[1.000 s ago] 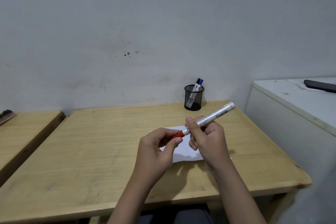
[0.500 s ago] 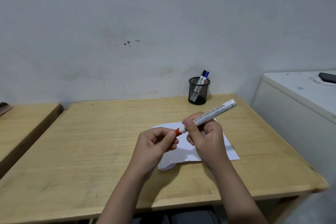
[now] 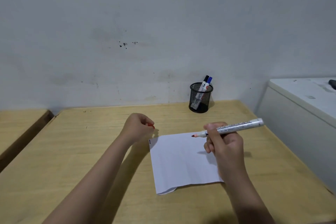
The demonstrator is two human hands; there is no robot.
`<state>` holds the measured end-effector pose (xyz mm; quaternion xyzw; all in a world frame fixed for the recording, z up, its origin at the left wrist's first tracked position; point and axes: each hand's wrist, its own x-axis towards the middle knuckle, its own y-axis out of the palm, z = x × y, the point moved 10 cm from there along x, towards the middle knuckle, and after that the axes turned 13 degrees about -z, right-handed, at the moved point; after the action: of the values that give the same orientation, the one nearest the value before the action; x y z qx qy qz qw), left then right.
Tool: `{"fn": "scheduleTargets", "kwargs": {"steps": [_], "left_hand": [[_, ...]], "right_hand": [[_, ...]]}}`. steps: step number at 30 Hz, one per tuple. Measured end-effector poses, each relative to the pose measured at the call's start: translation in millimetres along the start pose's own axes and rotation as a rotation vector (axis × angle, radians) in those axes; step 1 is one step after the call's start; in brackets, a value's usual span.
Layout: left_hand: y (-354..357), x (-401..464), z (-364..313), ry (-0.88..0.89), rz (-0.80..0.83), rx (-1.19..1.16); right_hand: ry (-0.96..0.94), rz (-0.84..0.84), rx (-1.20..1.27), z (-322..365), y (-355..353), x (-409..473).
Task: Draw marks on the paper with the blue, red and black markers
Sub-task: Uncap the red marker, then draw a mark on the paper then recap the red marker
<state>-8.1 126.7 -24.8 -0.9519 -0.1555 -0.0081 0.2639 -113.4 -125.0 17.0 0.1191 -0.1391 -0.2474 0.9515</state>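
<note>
Over the worktop's [image 3: 91, 151] right half, our right hand [image 3: 225, 143] grips the uncapped red marker [image 3: 231, 127] above the paper [image 3: 180, 160]; left hand [image 3: 138, 127] fisted around its red cap [image 3: 151, 125].

Desk: you have a light wooden desk [image 3: 91, 151] in front of you, its far edge against the wall.
Wall: you face a pale grey wall [image 3: 163, 23], scuffed, with a few small dark specks at its middle.
Pen cup: your black mesh pen cup [image 3: 200, 99] stands upright at the desk's far edge, near the wall.
Second desk: to your left, a second wooden desk [image 3: 16, 123] just beside the first.
Cabinet: to your right, a white cabinet [image 3: 300, 107]; a dark object [image 3: 332, 83] lies on top, cut off by the frame.
</note>
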Motion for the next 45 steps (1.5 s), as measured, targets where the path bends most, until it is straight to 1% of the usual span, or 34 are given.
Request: {"fn": "scheduleTargets", "kwargs": {"steps": [3, 6, 9, 13, 15, 18, 19, 22, 23, 25, 28, 32, 41, 45], "left_hand": [[21.4, 19.5, 12.0, -0.012, 0.083, 0.152], [30.0, 29.0, 19.6, -0.011, 0.134, 0.228], [30.4, 27.7, 22.8, -0.026, 0.156, 0.21], [10.5, 19.5, 33.7, -0.081, 0.094, 0.07], [0.6, 8.4, 36.2, -0.021, 0.084, 0.044], [-2.0, -19.3, 36.4, 0.033, 0.128, 0.023], [-0.8, -24.9, 36.9, 0.05, 0.133, 0.058], [7.6, -29.7, 32.6, 0.208, 0.151, 0.246], [9.6, -29.7, 31.8, 0.248, 0.154, 0.278], [10.6, -29.6, 34.1, 0.276, 0.141, 0.317], [7.0, -29.1, 36.9, 0.295, 0.102, 0.353], [-0.3, -26.2, 38.6, 0.309, 0.088, 0.364], [-0.5, -25.1, 40.2, 0.33, 0.114, 0.365], [-1.8, -25.9, 38.6, 0.338, 0.087, 0.376]], "right_hand": [[0.011, 0.015, -0.04, -9.9, 2.3, 3.0], [0.015, 0.043, -0.068, -15.6, 7.2, 6.9], [-0.002, 0.084, -0.084, -15.1, 17.0, 11.5], [-0.072, 0.168, -0.099, -5.6, 40.9, 17.7], [-0.071, 0.213, -0.085, -4.1, 55.1, 19.6], [0.05, 0.235, -0.057, -18.7, 77.5, 23.0], [0.087, 0.226, -0.066, -27.8, 85.0, 24.0], [0.197, 0.188, -0.108, -64.0, 105.2, 25.1], [0.233, 0.194, -0.121, -76.7, 110.7, 23.8], [0.27, 0.248, -0.161, -97.8, 118.4, 18.9], [0.243, 0.322, -0.238, -115.0, 116.4, 12.2], [0.205, 0.3, -0.26, -120.4, 108.4, 15.6], [0.194, 0.332, -0.338, -128.9, 110.9, 14.0], [0.179, 0.355, -0.357, -128.3, 114.0, 11.4]]}}
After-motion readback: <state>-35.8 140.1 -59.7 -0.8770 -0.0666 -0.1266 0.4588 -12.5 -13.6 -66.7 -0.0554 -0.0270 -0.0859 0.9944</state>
